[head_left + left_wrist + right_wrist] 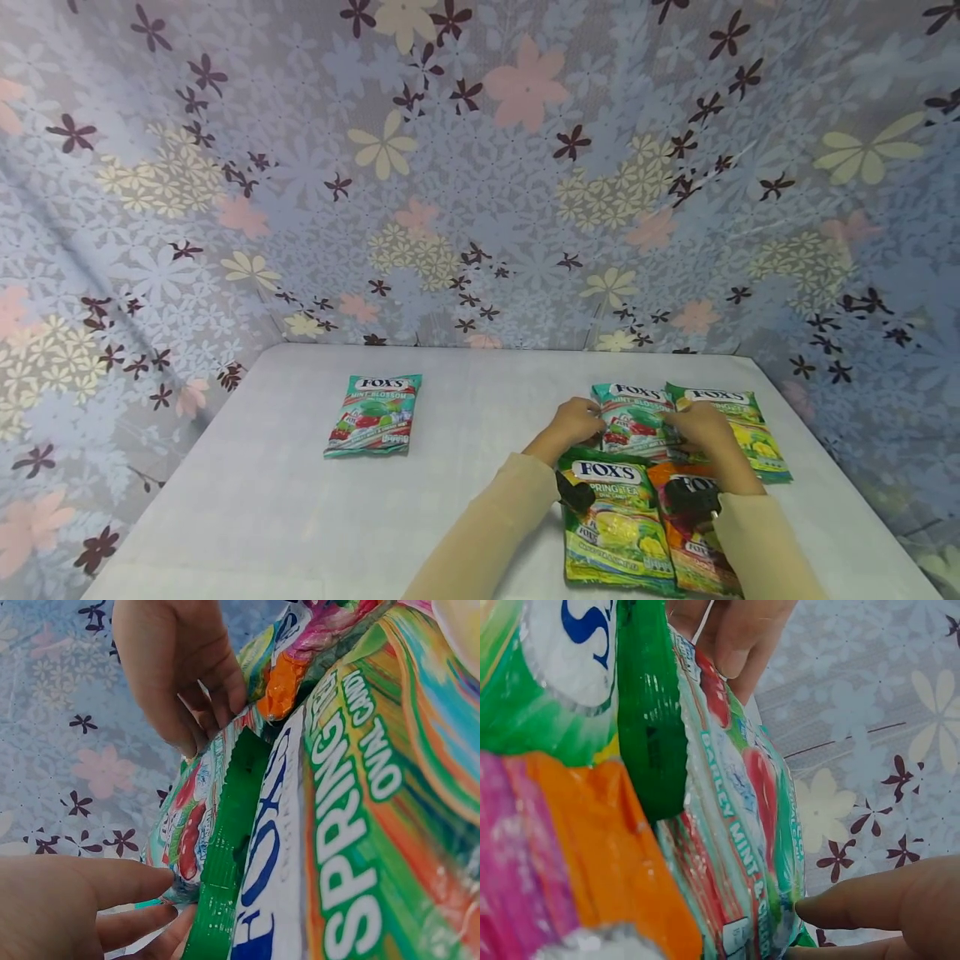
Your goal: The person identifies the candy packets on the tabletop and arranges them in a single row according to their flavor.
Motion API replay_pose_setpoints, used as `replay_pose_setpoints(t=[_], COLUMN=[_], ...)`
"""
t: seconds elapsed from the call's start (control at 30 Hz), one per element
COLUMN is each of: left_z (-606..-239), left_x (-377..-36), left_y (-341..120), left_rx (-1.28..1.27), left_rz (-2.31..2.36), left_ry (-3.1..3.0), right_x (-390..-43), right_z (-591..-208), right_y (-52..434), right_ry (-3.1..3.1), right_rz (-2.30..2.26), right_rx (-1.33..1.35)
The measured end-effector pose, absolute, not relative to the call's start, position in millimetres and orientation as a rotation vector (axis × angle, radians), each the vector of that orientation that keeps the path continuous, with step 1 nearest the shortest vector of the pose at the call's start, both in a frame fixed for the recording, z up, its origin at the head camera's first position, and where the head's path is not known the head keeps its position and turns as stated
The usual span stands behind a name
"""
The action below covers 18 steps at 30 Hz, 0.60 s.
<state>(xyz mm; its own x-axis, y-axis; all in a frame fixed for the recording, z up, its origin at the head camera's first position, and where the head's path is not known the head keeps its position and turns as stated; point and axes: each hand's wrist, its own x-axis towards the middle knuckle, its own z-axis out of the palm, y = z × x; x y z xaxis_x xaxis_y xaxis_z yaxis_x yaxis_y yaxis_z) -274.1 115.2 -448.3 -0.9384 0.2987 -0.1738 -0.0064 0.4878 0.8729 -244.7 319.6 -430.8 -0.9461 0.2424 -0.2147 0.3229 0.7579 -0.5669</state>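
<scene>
A teal Fox's Mint Blossom candy bag (636, 423) lies at the back right of the white table, a hand at each side of it. My left hand (576, 423) grips its left edge, thumb and fingers at the side in the left wrist view. On the opposite edge, my right hand (707, 432) holds the bag between thumb and fingers. Just in front are a green Spring Tea candy bag (617, 533) and an orange Fox's candy bag (690, 546), the latter partly covered by my right wrist. The Spring Tea bag's top edge overlaps the held bag in both wrist views.
Another green Spring Tea bag (759, 442) lies to the right, partly behind my right hand. A second Mint Blossom bag (373, 415) sits alone on the left of the white table (247, 500). Flowered fabric (480, 208) rises behind the table's back edge and along both sides.
</scene>
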Motion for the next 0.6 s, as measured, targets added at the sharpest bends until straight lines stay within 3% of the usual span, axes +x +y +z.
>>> replay_pose_setpoints(t=[0.6], left_z=[-452.4], left_x=[-276.5], left_y=[120.9], left_rx=[0.066], left_rz=[1.664], left_ry=[2.28], right_x=[-243.8], right_z=[-436.9], right_y=[315.1], right_ry=[2.871], right_rz=[-1.195], right_rx=[0.456])
